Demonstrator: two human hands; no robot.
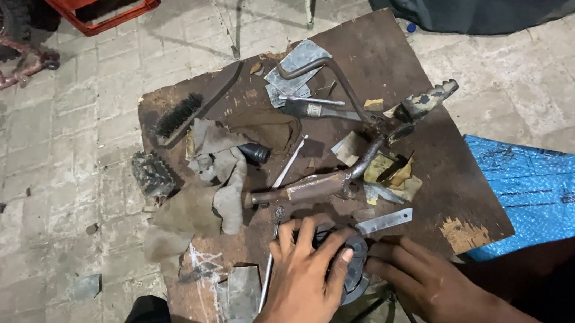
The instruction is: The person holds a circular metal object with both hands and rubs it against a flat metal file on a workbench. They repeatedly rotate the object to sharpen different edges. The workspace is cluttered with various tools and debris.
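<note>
I see two hands at the near edge of a dark wooden board (pixel 442 189) that lies on a paved floor. My left hand (pixel 304 278) lies over a round black rubber part (pixel 356 265) at that edge, fingers spread across its top and thumb pressed on its right side, so the grip is closed on it. My right hand (pixel 426 284) rests just right of the part, fingers loosely apart and pointing at it; I cannot tell whether the fingertips touch it.

Counting outward from the board's middle: one rusty bent metal pipe (pixel 317 185) lies across the centre, just beyond the left hand. One thin metal rod (pixel 284 203) crosses it at a slant. One flat metal blade (pixel 384 221) lies just right of the left hand's fingertips. One wire brush (pixel 178 115) sits at the far left corner, one paintbrush (pixel 317 107) far of centre, and one toothed footpeg (pixel 428 101) near the right edge. Several grey rags (pixel 216 181) are heaped on the left half, and a few yellowish paper scraps (pixel 389 173) lie right of the pipe. Some grey sheet pieces (pixel 296 67) rest at the far edge.

Off the board, one blue plastic sheet (pixel 546 187) lies to its right, and one red crate (pixel 107 5) stands far beyond its left corner.
</note>
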